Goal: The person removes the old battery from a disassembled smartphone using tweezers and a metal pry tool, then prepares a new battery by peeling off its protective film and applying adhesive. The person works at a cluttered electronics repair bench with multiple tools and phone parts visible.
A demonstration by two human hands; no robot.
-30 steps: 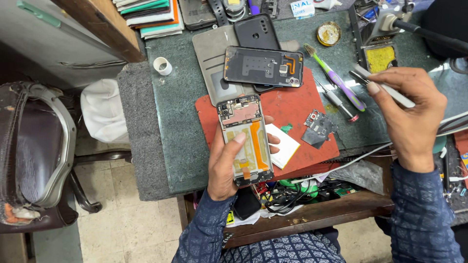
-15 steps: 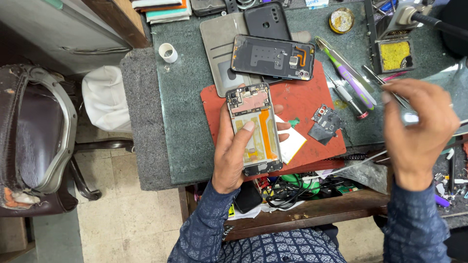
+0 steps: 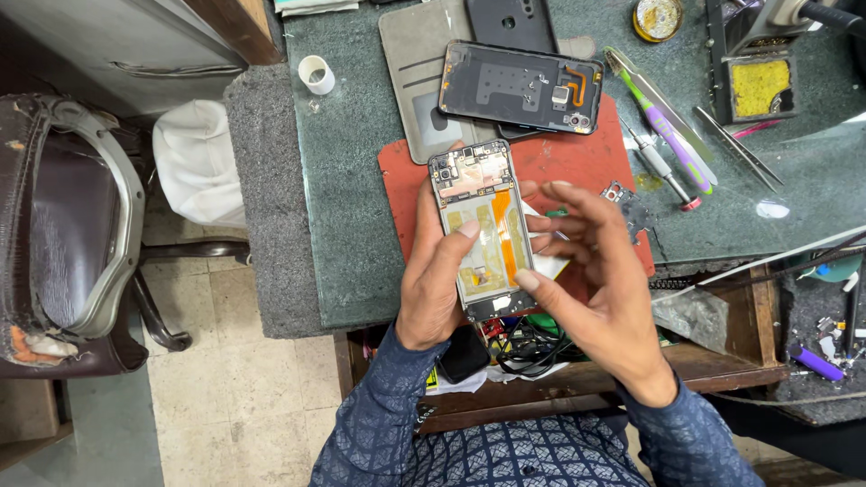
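Nearest the camera, two forearms in dark blue patterned sleeves (image 3: pixel 541 451) rose from the bottom edge. The left hand (image 3: pixel 433 284) cupped an opened phone (image 3: pixel 483 225) from below and from its left side, thumb pressed flat on the exposed middle, the other fingers wrapped behind it and clamped on the frame. The right hand (image 3: pixel 600 284) came in from the right, its fingers loosely spread and slightly curled, the thumb resting on the phone's lower right edge and the fingertips reaching across its right side (whether they pinched anything could not be told).

Half a second earlier the right hand had been well off to the right, holding tweezers over the bench; now it had crossed to the phone. The left hand kept its grip, and the phone stayed over the near part of the red mat (image 3: pixel 577 167).

Under the hands a tangle of dark cables (image 3: pixel 532 347) lay in a wooden drawer (image 3: pixel 722 361), partly hidden by the right wrist. Farther off, on the green stone bench (image 3: pixel 361 180), lay a detached back cover (image 3: pixel 520 87), dark with an orange flex strip, on a grey wallet case (image 3: pixel 415 63). To the right were a purple-handled tool (image 3: pixel 672 140), tweezers (image 3: pixel 740 149) and a small screwdriver (image 3: pixel 663 167). At the far right stood a holder with a yellow sponge (image 3: pixel 758 86) and a round tin (image 3: pixel 656 16). A white tape roll (image 3: pixel 317 74) sat at the far left, and a worn chair (image 3: pixel 63 225) stood on the floor beyond.
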